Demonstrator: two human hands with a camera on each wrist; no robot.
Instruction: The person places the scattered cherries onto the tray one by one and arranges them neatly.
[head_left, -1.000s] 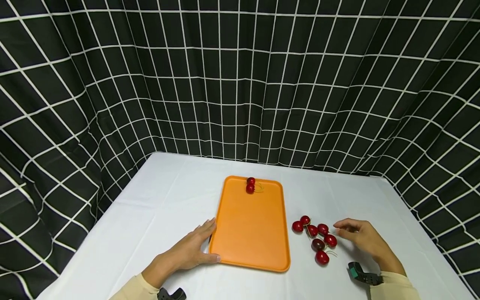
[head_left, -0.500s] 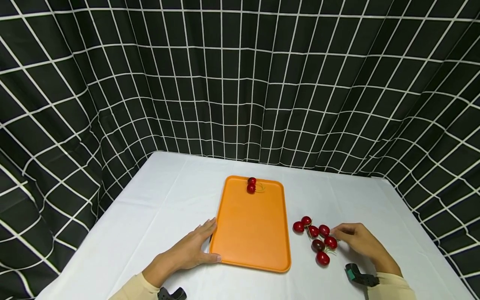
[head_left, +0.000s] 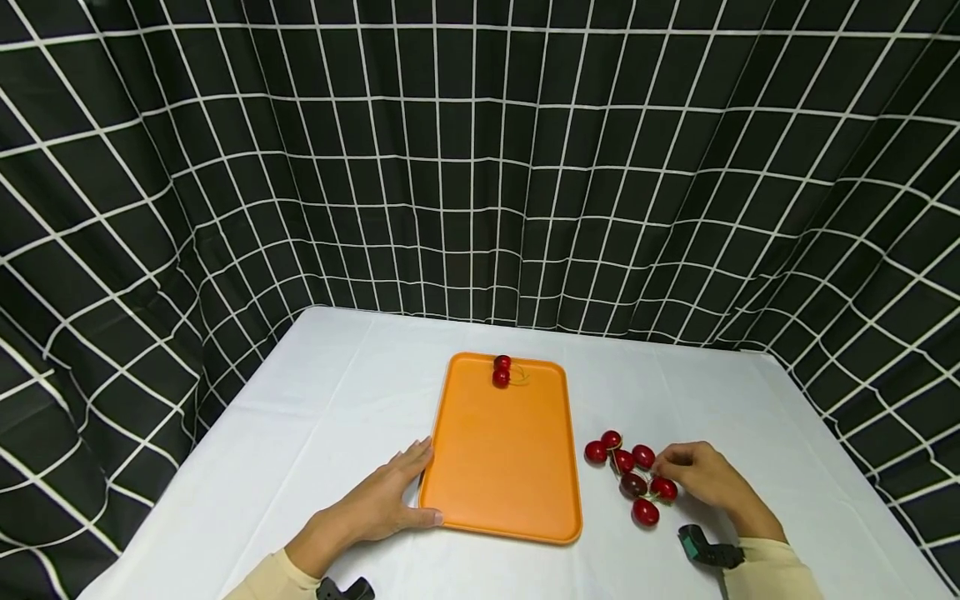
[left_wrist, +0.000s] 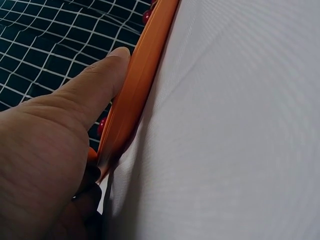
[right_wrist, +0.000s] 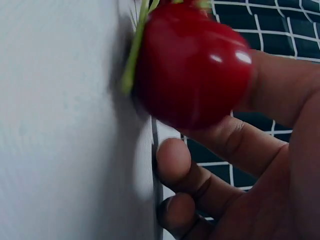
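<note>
My left hand [head_left: 378, 500] rests at the near left corner of an orange tray [head_left: 502, 450], its thumb on the near rim and its straight fingers along the left side. The left wrist view shows the thumb against the tray's orange wall [left_wrist: 137, 85]. To the right of the tray lies a group of several red cherries [head_left: 642, 456] with thin green stems. My right hand [head_left: 712, 483] pinches among the stems there, thumb and index tips together between two cherries. In the right wrist view a large cherry [right_wrist: 192, 67] hides those fingertips, with the other fingers [right_wrist: 174, 157] curled below.
Two more cherries [head_left: 501, 378] with stems lie at the far end of the tray. White cloth [head_left: 337, 433] covers the table. A black curtain with white grid lines [head_left: 480, 167] stands behind it and at both sides.
My right hand has moved left into the cherries and its fingertips have come together. The cherries beside it have shifted slightly apart. The left hand and the tray have stayed put.
</note>
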